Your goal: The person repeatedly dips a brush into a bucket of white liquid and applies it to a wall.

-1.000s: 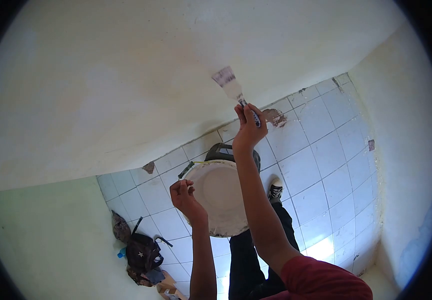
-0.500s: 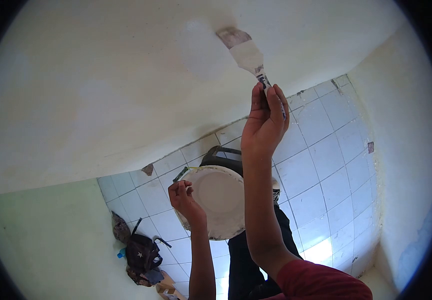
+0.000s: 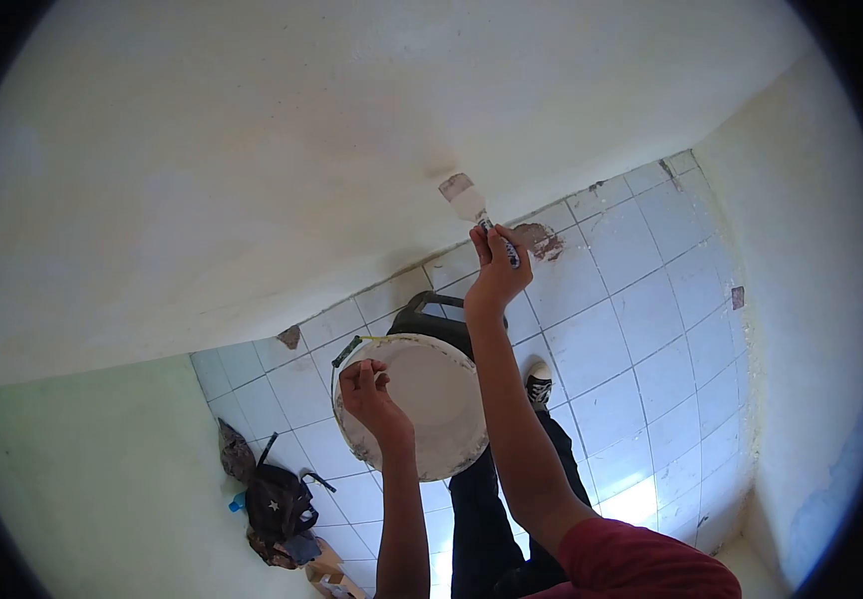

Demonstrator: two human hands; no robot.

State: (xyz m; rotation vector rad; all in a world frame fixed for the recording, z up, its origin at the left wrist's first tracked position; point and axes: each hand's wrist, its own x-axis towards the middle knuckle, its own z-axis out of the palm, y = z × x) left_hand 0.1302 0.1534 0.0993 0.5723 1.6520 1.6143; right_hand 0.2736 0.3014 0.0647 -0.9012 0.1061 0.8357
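A paint brush (image 3: 464,198) with a pale, paint-coated ferrule is gripped by its patterned handle in my right hand (image 3: 499,270). Its bristles are at the cream wall (image 3: 252,180), low down near the floor line. My left hand (image 3: 366,387) is over the left rim of a round bucket (image 3: 479,439) of whitish paint, fingers curled together. Whether anything is between those fingers is too small to tell. The bucket's handle with a green grip (image 3: 346,350) lies just above that hand, apart from the fingers.
A dark stool-like object (image 3: 421,317) stands behind the bucket. White floor tiles (image 3: 591,329) have broken patches by the wall. A dark backpack (image 3: 277,499), a blue-capped bottle (image 3: 238,502) and a cardboard box (image 3: 329,571) lie at the lower left. A shoe (image 3: 539,383) shows right of the bucket.
My right hand and the brush have moved down the wall, toward the floor. The bucket's green grip now sits apart from my left hand, which has barely moved.
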